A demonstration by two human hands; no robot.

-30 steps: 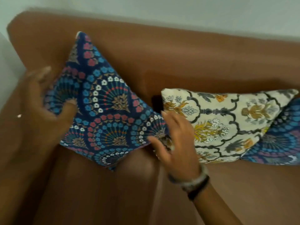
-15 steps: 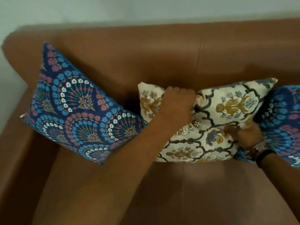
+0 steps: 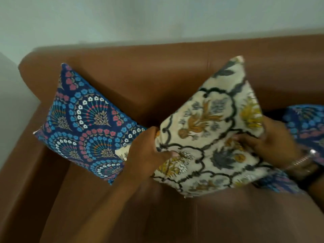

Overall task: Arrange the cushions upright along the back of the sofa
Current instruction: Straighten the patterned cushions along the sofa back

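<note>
Fingers (image 3: 168, 153) of both hands pinch cream cushion (image 3: 210, 130) side edges; bare seat (image 3: 157, 216) below.

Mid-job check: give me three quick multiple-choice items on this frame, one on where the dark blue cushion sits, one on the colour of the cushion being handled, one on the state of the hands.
1. Where is the blue patterned cushion?
A. On the floor
B. In the sofa's left corner, leaning on the backrest
C. In the person's lap

2. What is the ground colour of the cushion in the hands?
A. Cream
B. Red
C. Green

3. How is that cushion held?
A. One hand only
B. Lying untouched
C. Both hands on opposite edges

Answers:
1 B: it stands on a corner against the brown sofa beside the armrest.
2 A: the cream floral cushion carries dark vines and ochre flowers.
3 C: the left hand and the right hand each keep a grip on one side, cushion tilted like a diamond.
</note>
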